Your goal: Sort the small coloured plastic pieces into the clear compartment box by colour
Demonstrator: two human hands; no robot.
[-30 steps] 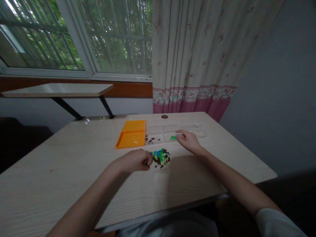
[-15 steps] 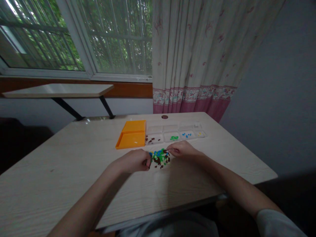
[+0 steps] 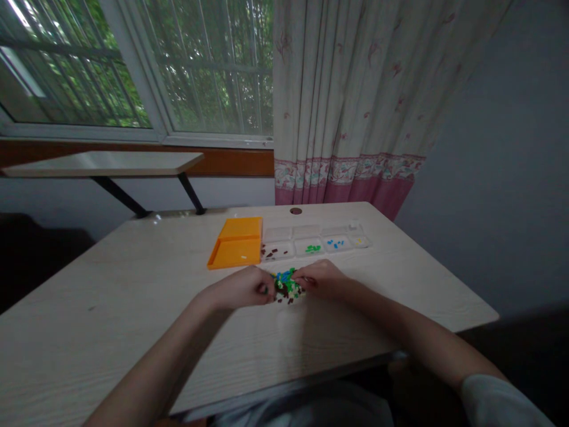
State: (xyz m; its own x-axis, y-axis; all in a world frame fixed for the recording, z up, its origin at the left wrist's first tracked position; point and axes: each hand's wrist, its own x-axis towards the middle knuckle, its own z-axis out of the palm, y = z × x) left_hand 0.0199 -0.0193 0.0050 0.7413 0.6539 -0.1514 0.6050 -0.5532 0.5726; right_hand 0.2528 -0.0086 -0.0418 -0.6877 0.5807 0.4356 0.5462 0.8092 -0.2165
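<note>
A small heap of mixed toy bricks (image 3: 285,286) in brown, green, blue and cream lies on the table between my hands. My left hand (image 3: 243,287) rests at the heap's left side with its fingers curled closed; a speck of green shows at the curl, but what it holds is unclear. From the right, my right hand (image 3: 326,279) reaches over the heap's edge, thumb and fingers pinched together. Whatever may be between those fingertips is hidden. Beyond the heap stands a clear compartment tray (image 3: 306,230), with brown, green, blue and yellow pieces in separate front compartments.
An open orange case (image 3: 235,252) lies left of the clear tray, with a small white piece in it. The pale wooden table (image 3: 146,332) runs to a back edge below the window and curtain (image 3: 347,118). A raised shelf (image 3: 106,163) stands at the back left.
My right hand has moved left and slightly down, from the heap's right edge onto its bricks. My left hand has shifted slightly right, covering more of the heap's left side.
</note>
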